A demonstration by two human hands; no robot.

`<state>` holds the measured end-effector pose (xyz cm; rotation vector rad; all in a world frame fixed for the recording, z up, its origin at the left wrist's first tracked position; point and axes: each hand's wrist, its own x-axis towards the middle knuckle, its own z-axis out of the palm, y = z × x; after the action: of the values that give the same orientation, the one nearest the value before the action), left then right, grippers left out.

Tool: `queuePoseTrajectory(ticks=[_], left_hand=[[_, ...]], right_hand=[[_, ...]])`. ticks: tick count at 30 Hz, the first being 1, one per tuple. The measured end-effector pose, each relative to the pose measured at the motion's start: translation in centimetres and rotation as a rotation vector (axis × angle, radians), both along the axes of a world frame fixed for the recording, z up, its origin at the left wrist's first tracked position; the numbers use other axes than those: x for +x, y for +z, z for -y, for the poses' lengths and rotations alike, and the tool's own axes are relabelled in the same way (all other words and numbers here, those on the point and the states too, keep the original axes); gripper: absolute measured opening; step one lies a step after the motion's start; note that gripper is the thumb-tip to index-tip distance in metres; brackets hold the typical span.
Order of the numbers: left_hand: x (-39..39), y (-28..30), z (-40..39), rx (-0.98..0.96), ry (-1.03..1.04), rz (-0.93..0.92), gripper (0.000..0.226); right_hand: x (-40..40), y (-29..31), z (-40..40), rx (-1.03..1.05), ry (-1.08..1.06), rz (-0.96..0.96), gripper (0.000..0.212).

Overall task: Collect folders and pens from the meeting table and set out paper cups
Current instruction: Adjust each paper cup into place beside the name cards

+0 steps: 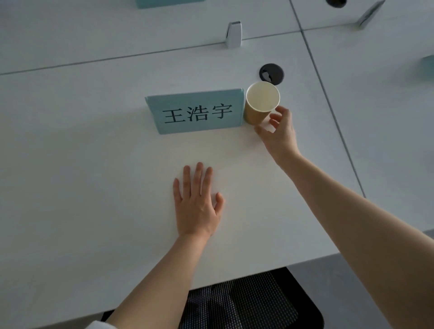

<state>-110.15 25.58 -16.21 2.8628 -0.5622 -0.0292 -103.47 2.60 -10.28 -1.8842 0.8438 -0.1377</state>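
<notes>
An empty tan paper cup stands upright on the white meeting table, right beside a light blue name card with black characters. My right hand is at the cup's right side with its fingers loosely curved; the fingertips lie at the cup's wall but do not wrap round it. Palm down, my left hand rests flat on the table in front of the name card with straight fingers. No folders or pens are in view.
A black cable grommet sits just behind the cup. A white divider bracket stands on the table seam further back, another at top right. More blue cards show at the top and right edges. A black mesh chair is under the near edge.
</notes>
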Motion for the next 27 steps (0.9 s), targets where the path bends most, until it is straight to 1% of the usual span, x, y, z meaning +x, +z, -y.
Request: queuePoseTrajectory(ticks=[4,8,12,14,17,20,27], left_hand=[[0.2,0.2,0.0,0.033,-0.001,-0.063,0.065],[-0.1,0.8,-0.1,0.009,-0.024,-0.065,0.065],[-0.1,2.6,1.2,-0.028,0.041,-0.212,0.056],[-1.2,4.2,2.4,-0.095,0.028,-0.219,0.048],[-4.4,6.1,4.8,-0.157,-0.017,-0.249,0.041],[-8.0,7.2,7.7,-0.192,-0.070,-0.241,0.035],[-18.8,10.2,18.3,-0.292,-0.096,-0.289,0.030]], right_hand=[[-4.3,0.0,-0.5,-0.054,-0.018,-0.091,0.056],[-10.9,1.3,-1.3,-0.081,-0.056,-0.112,0.045],[-17.3,2.7,-1.7,-0.054,-0.120,-0.141,0.037],[-20.4,3.7,-1.4,-0.044,-0.144,-0.153,0.036],[-24.9,4.8,-0.1,-0.007,-0.184,-0.157,0.035],[-28.9,5.9,1.9,0.025,-0.240,-0.155,0.032],[-39.6,8.6,11.2,0.003,-0.315,-0.096,0.030]])
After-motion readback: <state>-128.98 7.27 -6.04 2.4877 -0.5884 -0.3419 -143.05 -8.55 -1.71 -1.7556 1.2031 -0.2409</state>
